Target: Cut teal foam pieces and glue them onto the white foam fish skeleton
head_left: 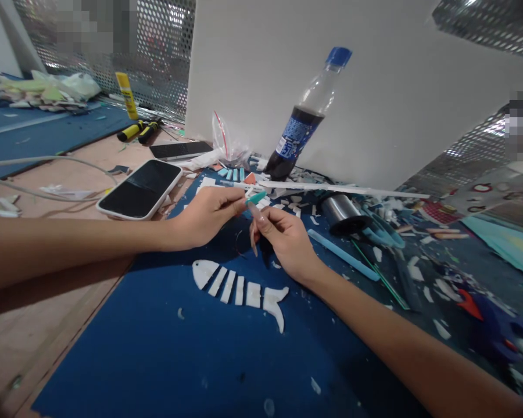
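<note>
My left hand [207, 215] and my right hand [290, 241] meet above the blue mat [157, 348], fingertips closed in a pinch. A small teal pointed piece [255, 198] shows at the left fingertips; whether it is a held piece or a long nail I cannot tell. Long pale nails on my right hand reach up to it. Anything thin between the fingers is too small to make out. Below the hands, a flat white fish [253, 295] lies on the mat, cut into several separate pieces from head to forked tail.
A phone [142, 188] lies left, a second phone [181, 150] behind it. A bottle of dark drink [296, 128] stands beyond the hands among white scraps. To the right are a spool [344, 213] and a light-blue strip [343, 255]. Yellow-black tools [139, 132] lie back left.
</note>
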### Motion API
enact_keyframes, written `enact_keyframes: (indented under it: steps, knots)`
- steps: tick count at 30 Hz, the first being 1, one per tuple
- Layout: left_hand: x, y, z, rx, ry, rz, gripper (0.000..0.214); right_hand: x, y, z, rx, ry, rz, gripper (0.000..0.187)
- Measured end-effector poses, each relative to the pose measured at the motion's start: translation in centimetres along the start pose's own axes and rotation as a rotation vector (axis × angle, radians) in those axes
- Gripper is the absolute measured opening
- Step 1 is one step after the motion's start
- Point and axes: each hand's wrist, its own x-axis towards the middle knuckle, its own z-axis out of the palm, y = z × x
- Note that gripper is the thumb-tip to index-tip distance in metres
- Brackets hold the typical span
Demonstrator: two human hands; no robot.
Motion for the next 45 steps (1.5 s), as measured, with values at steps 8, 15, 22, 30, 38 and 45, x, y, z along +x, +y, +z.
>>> enact_keyframes:
  steps: [8,15,22,30,38,45]
  knots:
    - [0.0,0.3,0.0,-0.105,-0.098,-0.024,0.033,0.3,0.6,0.1,0.146,-0.006,-0.015,0.039]
    - [-0.1,0.7,0.0,-0.092,-0.151,-0.041,0.031,0.1,-0.2,0.7,0.080,-0.021,0.053,0.035]
    - [0.2,-0.3,-0.2,0.347,0.031,0.031,0.027,0.5,0.7,0.2,0.164,0.183,0.039,0.031]
    - [0.8,-2.1,0.2,0.748,-0.161,0.110,0.016,0.5,0.5,0.1,0.245,0.234,0.100,0.029]
    - [1.1,-2.3,0.0,0.474,-0.170,-0.005,0.019,0.5,0.5,-0.1,0.318,0.227,0.134,0.025]
    - [1.0,-2.3,0.2,0.554,-0.154,0.125,0.009,0.5,0.9,-0.1,0.300,0.259,0.116,0.025]
